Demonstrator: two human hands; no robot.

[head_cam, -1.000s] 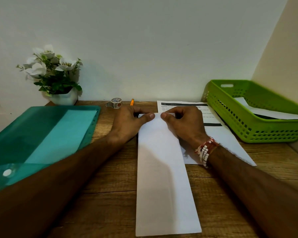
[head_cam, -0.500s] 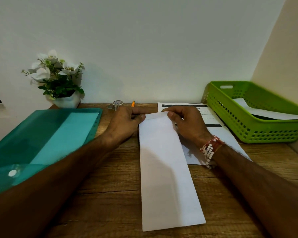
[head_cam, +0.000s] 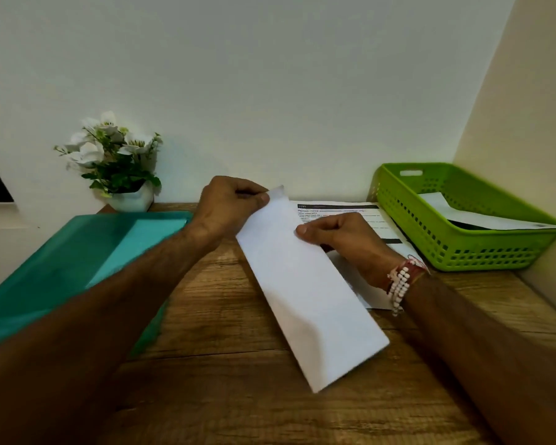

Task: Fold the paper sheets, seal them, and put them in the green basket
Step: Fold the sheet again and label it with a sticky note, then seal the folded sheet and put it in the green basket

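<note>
Nearest, bare wooden desktop [head_cam: 238, 396], grain running left to right

Slanted across it, a long folded paper strip [head_cam: 308, 293], white, near corner low over the wood, far end lifted toward the wall; whether the near corner touches the desk, impossible to tell

Along the left, a teal plastic document folder [head_cam: 61, 277] lying flat, the left forearm passing over its inner edge

On the right wrist, a bracelet [head_cam: 400, 284] of white beads and red thread

Further in, right hand [head_cam: 344, 242] at the strip's right edge, thumb pressed on top, fingers curled below, pinching the paper

Under that hand and the strip, a printed sheet [head_cam: 334, 210] flat on the desk, black header bar at its far edge, text too small to read

Just beyond, left hand [head_cam: 228, 207] raised off the desk, thumb and curled fingers pinching the strip's far end, one corner poking up past the fingertips

To the right, green basket [head_cam: 456, 248] with perforated walls, close beside the printed sheet and up against the side wall; inside, a white sheet [head_cam: 501, 221] lying at a slant with something dark beneath, too hidden to name

At the back left, a white flower pot [head_cam: 132, 200] with white blooms and green leaves, set against the pale wall
</note>
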